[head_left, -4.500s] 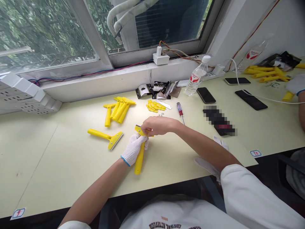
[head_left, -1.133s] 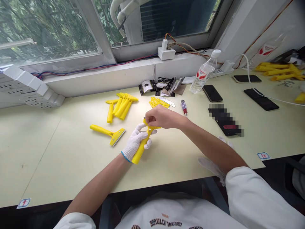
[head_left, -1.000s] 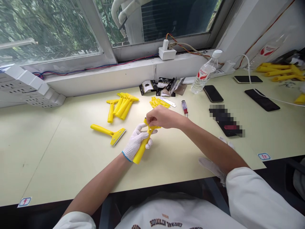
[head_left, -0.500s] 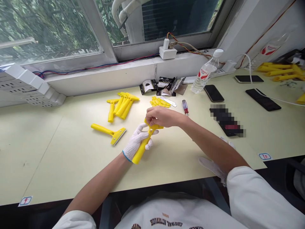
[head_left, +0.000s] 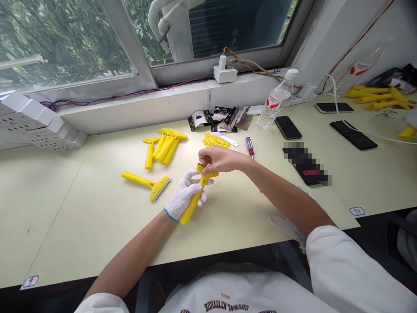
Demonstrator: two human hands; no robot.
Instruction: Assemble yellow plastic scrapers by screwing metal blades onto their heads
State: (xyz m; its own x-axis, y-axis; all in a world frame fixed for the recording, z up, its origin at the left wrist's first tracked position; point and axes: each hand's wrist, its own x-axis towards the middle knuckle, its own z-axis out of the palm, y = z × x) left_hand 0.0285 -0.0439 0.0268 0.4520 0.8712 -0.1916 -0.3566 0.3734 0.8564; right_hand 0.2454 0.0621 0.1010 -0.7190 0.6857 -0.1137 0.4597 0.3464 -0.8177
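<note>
My left hand [head_left: 184, 196], in a white knitted glove with a blue cuff edge, is wrapped round the handle of a yellow scraper [head_left: 192, 208]. Bare, my right hand [head_left: 221, 158] pinches the head of that same scraper, its fingertips partly covering it. A dark edge shows at the head beside my fingers. To the left lies another yellow scraper [head_left: 146, 184] with a metal blade on its head. Behind it are several yellow scraper handles [head_left: 167, 145] in a pile. Just beyond my right hand lie small yellow plastic pieces [head_left: 213, 140] and a flat silvery strip [head_left: 229, 139].
A screwdriver [head_left: 249, 147] lies right of the small pieces, near black packaging cards [head_left: 200, 119]. A water bottle [head_left: 275, 100] and phones [head_left: 288, 127] stand or lie farther right. A white glove [head_left: 286, 227] rests near the table's front edge, under my right forearm.
My right fingers have shifted slightly on the scraper's head, uncovering more of it and a dark edge. The left hand keeps its hold. The whole view has moved slightly.
</note>
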